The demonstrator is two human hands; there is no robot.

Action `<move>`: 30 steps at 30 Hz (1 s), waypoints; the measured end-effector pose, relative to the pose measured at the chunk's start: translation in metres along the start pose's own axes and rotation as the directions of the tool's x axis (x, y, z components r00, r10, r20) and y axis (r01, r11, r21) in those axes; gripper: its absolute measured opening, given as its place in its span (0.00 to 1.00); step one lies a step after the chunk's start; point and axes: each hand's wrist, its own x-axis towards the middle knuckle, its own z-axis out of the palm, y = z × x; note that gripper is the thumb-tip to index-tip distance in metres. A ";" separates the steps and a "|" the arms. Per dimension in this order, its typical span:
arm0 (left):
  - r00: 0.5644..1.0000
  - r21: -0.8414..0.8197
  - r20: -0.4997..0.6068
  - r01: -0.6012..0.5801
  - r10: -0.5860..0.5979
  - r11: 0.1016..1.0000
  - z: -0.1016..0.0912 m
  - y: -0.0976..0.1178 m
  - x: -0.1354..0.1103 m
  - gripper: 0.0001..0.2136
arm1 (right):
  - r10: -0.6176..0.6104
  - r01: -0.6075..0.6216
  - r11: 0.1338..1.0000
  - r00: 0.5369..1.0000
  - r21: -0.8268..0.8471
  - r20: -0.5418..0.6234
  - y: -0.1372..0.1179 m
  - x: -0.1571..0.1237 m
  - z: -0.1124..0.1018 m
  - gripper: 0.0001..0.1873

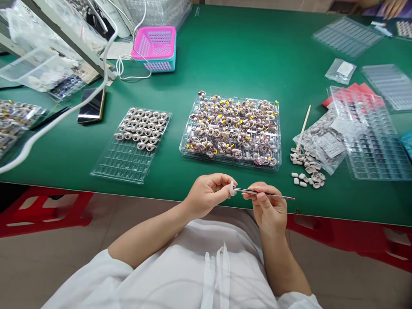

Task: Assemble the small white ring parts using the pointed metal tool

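Observation:
My left hand (209, 193) pinches a small whitish earbud shell (231, 189) just over the table's front edge. Closed around slim metal tweezers (273, 196), my right hand (268, 206) points their tip leftward against the shell. Beyond both hands lies a clear tray (278, 161) packed with earbud shells with red wires and yellow bits (231, 124). To its left, another clear tray (119, 165) carries rows of similar pale shells (143, 126) in its far part. Right of my right hand, small loose pale caps (310, 169) lie scattered on the table.
A plastic bag of pale parts (325, 137), a wooden stick (304, 124) and clear trays (380, 141) occupy the right side. At left are a phone (92, 105), a white cable (69, 112) and a pink basket (154, 43). Another person's hand (392, 7) shows at the far right.

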 end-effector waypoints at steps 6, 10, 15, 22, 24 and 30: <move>0.999 0.055 0.016 -0.041 0.040 0.998 0.000 -0.002 -0.001 0.08 | -0.021 0.022 0.999 0.999 -0.028 0.024 -0.001 -0.001 0.000 0.05; 1.000 0.010 -0.009 -0.010 0.010 1.000 0.001 -0.002 0.001 0.09 | -0.096 0.093 0.989 0.995 -0.112 -0.020 -0.006 0.002 -0.006 0.10; 0.999 -0.063 -0.034 0.025 -0.027 0.998 0.004 0.000 0.003 0.09 | -0.105 0.104 0.973 0.994 -0.204 0.006 -0.013 0.002 -0.006 0.14; 0.999 -0.153 -0.041 0.010 -0.016 0.988 0.015 0.001 0.003 0.10 | 0.032 0.010 0.891 0.996 -0.453 0.085 -0.008 -0.005 0.013 0.09; 0.998 -0.173 -0.057 0.005 -0.015 0.985 0.016 -0.001 0.002 0.11 | 0.019 0.002 0.878 0.999 -0.479 0.038 -0.006 -0.005 0.018 0.08; 0.999 -0.213 -0.054 -0.016 0.005 0.977 0.016 -0.005 0.002 0.13 | 0.077 -0.098 0.903 0.995 -0.417 -0.066 0.000 -0.004 0.027 0.11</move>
